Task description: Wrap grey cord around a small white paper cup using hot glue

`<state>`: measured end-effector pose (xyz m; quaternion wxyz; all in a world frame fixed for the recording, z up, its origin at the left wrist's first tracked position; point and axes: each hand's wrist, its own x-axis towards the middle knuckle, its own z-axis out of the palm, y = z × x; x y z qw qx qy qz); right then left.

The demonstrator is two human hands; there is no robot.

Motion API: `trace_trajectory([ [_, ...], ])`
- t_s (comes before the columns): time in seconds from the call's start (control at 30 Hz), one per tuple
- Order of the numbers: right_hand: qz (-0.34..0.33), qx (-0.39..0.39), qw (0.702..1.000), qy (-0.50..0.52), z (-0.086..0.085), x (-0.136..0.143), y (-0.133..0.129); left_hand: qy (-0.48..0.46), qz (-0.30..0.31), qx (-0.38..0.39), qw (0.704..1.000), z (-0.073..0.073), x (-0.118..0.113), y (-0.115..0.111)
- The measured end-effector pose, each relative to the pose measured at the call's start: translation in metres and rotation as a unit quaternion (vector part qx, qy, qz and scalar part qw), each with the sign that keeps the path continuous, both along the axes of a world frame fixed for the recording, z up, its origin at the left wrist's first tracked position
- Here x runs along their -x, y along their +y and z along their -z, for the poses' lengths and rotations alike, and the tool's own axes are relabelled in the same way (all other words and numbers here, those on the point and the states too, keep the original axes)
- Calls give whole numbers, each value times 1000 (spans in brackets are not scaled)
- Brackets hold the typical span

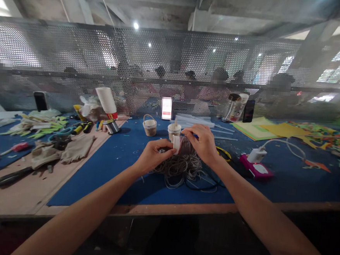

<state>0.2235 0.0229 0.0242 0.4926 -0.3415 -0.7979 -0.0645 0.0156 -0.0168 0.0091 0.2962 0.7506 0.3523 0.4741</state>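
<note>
L hand (158, 153): fingers closed on white rim of cup (176, 144), which lies sideways, mouth twd 9 o'clock. R hand (203, 140) at approx. 2 o'clock of cup, fingers bent at its dark side; can't tell if gripping. Cord tangle (176, 168) at 6, under cup. Handled pail (150, 129) at 10, 2nd pail (174, 133) near 11. Magenta block (260, 170) btwn 3 & 4.

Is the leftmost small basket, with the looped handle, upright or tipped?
Upright: the basket stands on the blue mat, its open rim and looped handle at the top.
</note>
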Motion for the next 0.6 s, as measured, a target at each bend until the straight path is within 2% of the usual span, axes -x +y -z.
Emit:
trace_trajectory([
  [0.17, -66, 107, 988, 90, -2, -5, 5, -64, -52, 36, 996, 1, 3, 3],
  [0.3, -94, 182, 976, 80, 4, -6, 13, -111, -68, 60, 990, 3, 9, 9],
  [0.43, -109, 227, 965, 79, 9, -5, 19, -159, -46, 99, 981, 8, 11, 15],
  [0.6, -117, 209, 966, 96, 5, -3, 13, -264, 18, 166, 950, 8, 10, 18],
])
